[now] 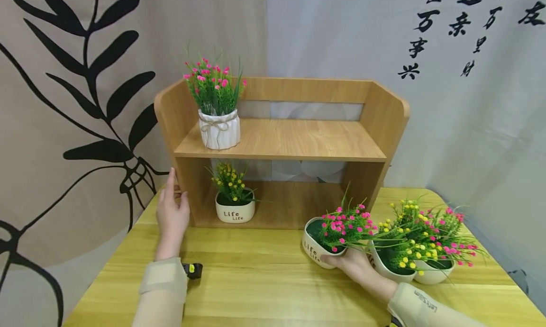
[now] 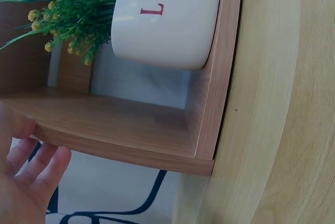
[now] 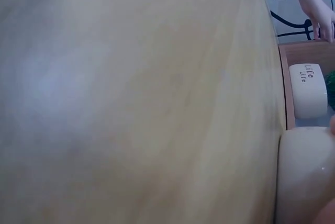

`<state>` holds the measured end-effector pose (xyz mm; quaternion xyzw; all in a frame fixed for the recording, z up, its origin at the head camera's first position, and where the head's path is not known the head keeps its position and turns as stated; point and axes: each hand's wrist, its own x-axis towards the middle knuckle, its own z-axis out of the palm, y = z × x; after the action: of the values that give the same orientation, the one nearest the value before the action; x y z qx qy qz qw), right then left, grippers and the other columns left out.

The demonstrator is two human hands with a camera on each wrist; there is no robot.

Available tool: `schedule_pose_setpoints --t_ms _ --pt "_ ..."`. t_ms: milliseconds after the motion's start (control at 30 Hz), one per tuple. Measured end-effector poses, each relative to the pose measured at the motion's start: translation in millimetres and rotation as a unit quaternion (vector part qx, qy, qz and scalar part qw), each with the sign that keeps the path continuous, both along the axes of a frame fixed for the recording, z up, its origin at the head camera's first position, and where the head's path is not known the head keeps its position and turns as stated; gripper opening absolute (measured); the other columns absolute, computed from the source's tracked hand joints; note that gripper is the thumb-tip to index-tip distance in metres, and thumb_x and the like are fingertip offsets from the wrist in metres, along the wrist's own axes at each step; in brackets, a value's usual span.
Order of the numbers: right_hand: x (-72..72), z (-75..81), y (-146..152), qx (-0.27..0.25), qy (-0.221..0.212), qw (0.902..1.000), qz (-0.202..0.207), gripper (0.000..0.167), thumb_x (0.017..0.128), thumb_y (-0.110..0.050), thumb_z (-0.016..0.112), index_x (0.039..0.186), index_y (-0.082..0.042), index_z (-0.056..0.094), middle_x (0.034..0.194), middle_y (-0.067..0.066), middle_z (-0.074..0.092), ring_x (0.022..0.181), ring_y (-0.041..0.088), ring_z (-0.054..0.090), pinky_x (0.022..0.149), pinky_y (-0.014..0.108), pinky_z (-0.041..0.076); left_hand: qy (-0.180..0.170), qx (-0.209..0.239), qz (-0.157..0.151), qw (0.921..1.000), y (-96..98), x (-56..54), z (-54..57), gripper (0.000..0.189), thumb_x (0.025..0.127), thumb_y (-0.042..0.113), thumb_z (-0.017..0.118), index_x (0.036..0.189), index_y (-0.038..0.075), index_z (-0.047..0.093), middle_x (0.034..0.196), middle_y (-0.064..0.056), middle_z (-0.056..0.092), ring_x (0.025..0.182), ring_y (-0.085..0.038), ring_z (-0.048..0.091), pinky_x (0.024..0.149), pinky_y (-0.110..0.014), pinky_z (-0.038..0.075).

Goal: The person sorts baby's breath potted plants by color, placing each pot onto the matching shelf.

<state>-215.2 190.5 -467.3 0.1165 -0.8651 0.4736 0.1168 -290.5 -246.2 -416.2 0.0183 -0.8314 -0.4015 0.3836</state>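
My right hand grips a white oval flowerpot with pink artificial flowers, tilted slightly at the shelf's front right. The thumb is on the pot's front; the other fingers are mostly hidden. In the right wrist view this pot fills the lower right corner. At the left, my left hand touches the side panel of a two-tier wooden shelf, its fingers fairly straight along the outside. The left wrist view shows the thumb at the panel's front edge. A "Life" pot with yellow flowers stands on the lower tier.
A white ribbed pot with pink flowers and a twine bow stands at the upper tier's left. Two more white pots, one with yellow flowers and one with pink flowers, stand right of my right hand on the wooden table. Printed curtain hangs behind.
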Motion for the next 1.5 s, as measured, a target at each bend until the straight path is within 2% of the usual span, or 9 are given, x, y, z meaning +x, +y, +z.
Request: schedule_pose_setpoints --t_ms 167,400,533,800,900,1033,1333,1400,1500 --pt "0.7 3.9 -3.6 0.003 -0.005 0.9999 0.011 0.079 0.062 -0.015 0.091 0.129 0.0 0.053 0.123 0.012 0.061 0.115 0.025 0.054 0.103 0.043 0.04 0.005 0.0 -0.006 1.0 1.6 -1.7 -0.5 0.075 0.095 -0.004 0.054 0.154 0.032 0.026 0.115 -0.024 0.053 0.098 -0.038 0.057 0.07 -0.047 0.046" --pt "0.2 6.5 -12.4 -0.017 0.016 0.9988 0.043 0.074 0.062 -0.012 0.09 0.126 -0.001 0.054 0.119 0.01 0.063 0.11 0.022 0.057 0.097 0.029 0.044 0.017 -0.006 -0.006 0.9998 -0.7 -2.3 -1.0 0.075 0.094 -0.005 0.054 0.154 0.031 0.027 0.112 -0.025 0.053 0.096 -0.039 0.058 0.069 -0.046 0.045" --pt "-1.4 10.5 -15.8 -0.013 0.026 0.9982 0.052 0.074 0.061 -0.011 0.089 0.126 -0.001 0.054 0.118 0.01 0.063 0.109 0.023 0.058 0.096 0.032 0.045 0.022 -0.01 -0.003 0.9997 -3.2 -2.0 -1.2 0.074 0.094 -0.005 0.054 0.154 0.029 0.028 0.111 -0.025 0.054 0.095 -0.04 0.058 0.069 -0.047 0.046" --pt "4.2 24.5 -15.5 0.002 -0.015 0.9972 0.074 0.077 0.064 -0.017 0.09 0.13 -0.001 0.051 0.124 0.011 0.059 0.113 0.027 0.055 0.099 0.041 0.044 0.01 -0.01 0.004 0.9999 -5.3 0.0 -3.5 0.075 0.094 -0.005 0.055 0.154 0.031 0.027 0.115 -0.025 0.054 0.097 -0.04 0.058 0.071 -0.05 0.048" --pt "3.9 30.6 -14.5 0.021 0.005 0.9973 0.07 0.079 0.063 -0.018 0.09 0.13 -0.002 0.051 0.124 0.011 0.059 0.114 0.028 0.054 0.099 0.047 0.042 0.013 -0.011 -0.002 0.9999 -3.9 -1.0 -1.9 0.075 0.094 -0.005 0.055 0.154 0.031 0.027 0.117 -0.026 0.053 0.098 -0.041 0.057 0.072 -0.05 0.049" --pt "5.4 42.5 -13.4 0.057 -0.005 0.9955 0.076 0.077 0.066 -0.023 0.087 0.13 0.0 0.051 0.124 0.013 0.058 0.115 0.031 0.054 0.099 0.051 0.041 0.016 -0.01 -0.003 0.9998 -2.3 -2.3 -1.2 0.075 0.094 -0.004 0.056 0.154 0.031 0.027 0.117 -0.026 0.052 0.097 -0.04 0.057 0.072 -0.049 0.049" --pt "10.9 68.5 -10.8 0.111 -0.036 0.9868 0.112 0.069 0.073 -0.029 0.083 0.129 -0.001 0.055 0.118 0.008 0.063 0.11 0.026 0.057 0.097 0.047 0.044 0.024 -0.012 -0.003 0.9996 -1.3 -3.0 -1.6 0.074 0.094 -0.004 0.056 0.153 0.031 0.029 0.115 -0.026 0.054 0.096 -0.04 0.059 0.068 -0.048 0.047" --pt "13.2 76.5 -10.6 0.143 -0.06 0.9837 0.091 0.068 0.073 -0.035 0.081 0.126 -0.001 0.058 0.106 0.006 0.066 0.097 0.022 0.06 0.087 0.042 0.049 0.026 -0.013 -0.002 0.9996 -1.7 -3.6 -2.2 0.074 0.094 -0.004 0.056 0.153 0.031 0.029 0.114 -0.025 0.054 0.096 -0.039 0.059 0.067 -0.046 0.047" --pt "16.3 87.5 -10.3 0.181 -0.075 0.9781 0.07 0.071 0.071 -0.041 0.08 0.124 0.0 0.059 0.1 0.005 0.066 0.087 0.019 0.059 0.075 0.035 0.05 0.026 -0.011 0.001 0.9996 -2.2 -4.1 -3.3 0.074 0.094 -0.003 0.056 0.153 0.032 0.029 0.112 -0.024 0.055 0.095 -0.038 0.059 0.067 -0.044 0.046"
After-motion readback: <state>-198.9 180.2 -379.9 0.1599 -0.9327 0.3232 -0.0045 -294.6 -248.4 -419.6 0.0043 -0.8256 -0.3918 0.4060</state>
